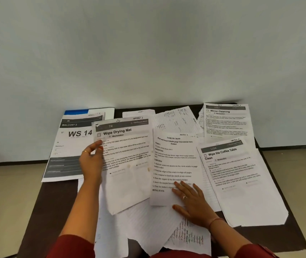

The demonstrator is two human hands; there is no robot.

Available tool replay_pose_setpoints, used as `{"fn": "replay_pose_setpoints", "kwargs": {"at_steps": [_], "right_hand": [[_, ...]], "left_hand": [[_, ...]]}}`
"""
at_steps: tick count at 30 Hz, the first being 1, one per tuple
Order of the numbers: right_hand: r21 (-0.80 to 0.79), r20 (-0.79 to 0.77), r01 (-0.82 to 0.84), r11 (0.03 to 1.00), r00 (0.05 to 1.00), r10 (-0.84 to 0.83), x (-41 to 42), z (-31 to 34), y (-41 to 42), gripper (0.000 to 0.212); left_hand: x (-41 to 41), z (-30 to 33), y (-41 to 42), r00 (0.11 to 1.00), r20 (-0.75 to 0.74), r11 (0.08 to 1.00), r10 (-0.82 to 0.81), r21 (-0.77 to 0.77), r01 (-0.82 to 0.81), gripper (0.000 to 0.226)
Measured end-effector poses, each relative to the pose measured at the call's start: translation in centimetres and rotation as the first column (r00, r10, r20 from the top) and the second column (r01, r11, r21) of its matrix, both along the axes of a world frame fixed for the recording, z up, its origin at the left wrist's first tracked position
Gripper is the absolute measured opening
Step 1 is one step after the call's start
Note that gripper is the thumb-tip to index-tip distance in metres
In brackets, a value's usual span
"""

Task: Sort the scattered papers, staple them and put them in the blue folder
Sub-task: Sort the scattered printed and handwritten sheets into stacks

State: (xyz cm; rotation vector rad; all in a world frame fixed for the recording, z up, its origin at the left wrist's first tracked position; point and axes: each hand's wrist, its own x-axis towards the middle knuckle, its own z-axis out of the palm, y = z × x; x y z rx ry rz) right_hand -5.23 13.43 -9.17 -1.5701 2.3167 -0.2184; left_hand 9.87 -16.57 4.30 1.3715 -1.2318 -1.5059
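Pinching the drying-mat sheet (124, 161) by its edge with my left hand (90, 162), right hand (191, 200) flat and open on the task sheet (174, 161) beside it. Blue folder (76, 112) sits beyond, half buried. Loose pages underneath could easily slide off.

Blue folder (76, 112): mostly hidden beneath printed white sheets. Handwritten lined paper (187, 237): writing illegible, blurred. Dark red sleeves (68, 246): cut off by bottom edge.

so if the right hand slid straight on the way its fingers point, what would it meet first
The right hand lies flat on the Task ID sheet, fingers pointing up and left. Going on, it would probably meet the edge of the Wipe Drying Mat sheet that the left hand holds, though that sheet may be lifted clear.
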Motion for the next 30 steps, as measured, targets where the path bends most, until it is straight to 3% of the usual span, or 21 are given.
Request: {"fn": "replay_pose_setpoints", "kwargs": {"at_steps": [11,17,22,25,27,30], "right_hand": [[-0.039,0.041,0.037,0.999,0.999,-0.036,0.1,-0.2,-0.1,0.053],[-0.104,0.188,0.119,0.987,0.977,-0.098,-0.4,1.2,-1.0,0.083],[-0.11,0.334,0.18,0.978,0.933,-0.134,-0.8,2.0,-2.1,0.075],[-0.161,0.582,0.375,0.913,0.783,-0.219,-1.0,3.5,-3.0,0.05],[-0.124,0.78,0.54,0.833,0.571,-0.254,-1.4,4.5,-3.6,0.03],[-0.068,0.914,0.708,0.703,0.327,-0.241,-2.6,5.2,-4.1,0.028]], "left_hand": [[3.2,2.0,-2.0,0.992,0.029,0.991,0.122,-0.056,-0.12,0.023],[4.1,2.1,-2.4,0.981,-0.036,0.981,0.191,-0.033,-0.192,0.021],[3.4,2.8,-2.1,0.962,-0.092,0.963,0.256,-0.065,-0.262,0.021],[2.5,2.4,-1.7,0.98,-0.088,0.984,0.18,0.014,-0.18,0.02],[1.3,2.0,-1.1,0.992,-0.075,0.991,0.098,0.101,-0.09,0.027],[-0.8,1.1,0.8,0.997,-0.065,0.975,-0.035,0.218,0.048,0.028]]}}
